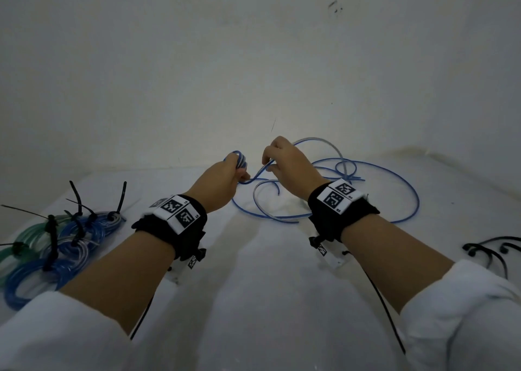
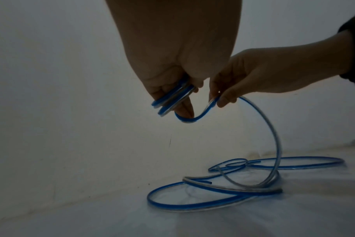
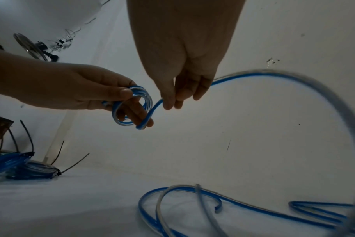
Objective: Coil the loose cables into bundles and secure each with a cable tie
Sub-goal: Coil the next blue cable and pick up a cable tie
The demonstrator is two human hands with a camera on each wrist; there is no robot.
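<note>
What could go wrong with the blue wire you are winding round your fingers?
1. The small coil sits on only the left hand fingers; it might spring open if the thumb lets go.
2. The loose blue cable on the table crosses over itself in several loops, so it could knot as the right hand pulls it in.
3. The spare cable ties lie off to the right, so grabbing one may loosen the coil.

Left hand (image 1: 225, 179) holds small coil (image 1: 240, 159) of blue cable (image 1: 366, 218); right hand (image 1: 290, 164) pinches the cable beside it.
</note>
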